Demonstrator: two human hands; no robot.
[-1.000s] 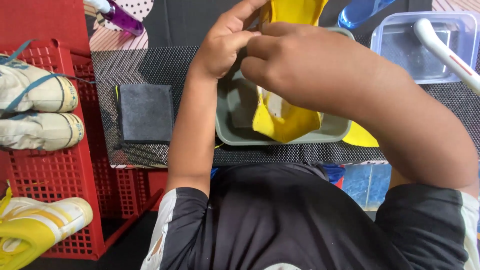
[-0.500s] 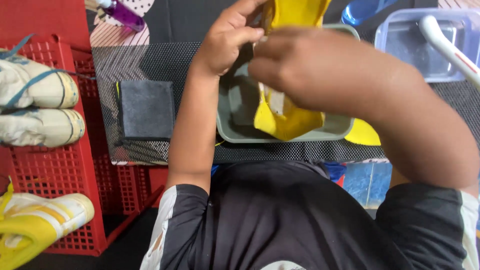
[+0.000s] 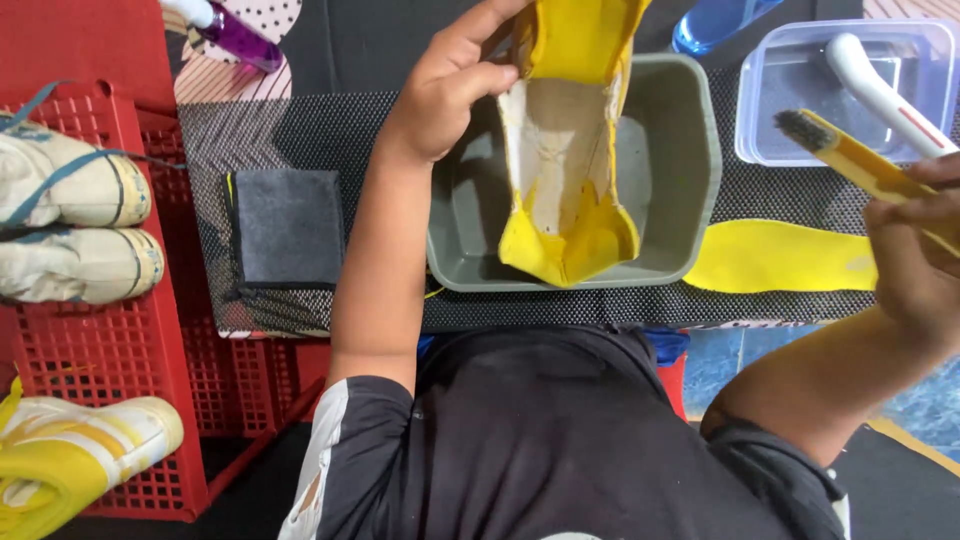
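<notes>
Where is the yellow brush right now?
In the head view the yellow brush is at the right edge, held up in the right hand, in front of the clear plastic tub and above the yellow insole.

A black mesh mat (image 3: 330,130) is covering the counter (image 3: 400,35). A dark grey square pad (image 3: 288,227) is lying on the mat at the left. A grey tub (image 3: 690,170) is sitting in the middle, and a flat yellow insole (image 3: 780,257) is lying just beside its right wall. A clear plastic box (image 3: 765,100) is resting behind the insole. A purple bottle (image 3: 235,35) is lying at the far left corner.
</notes>
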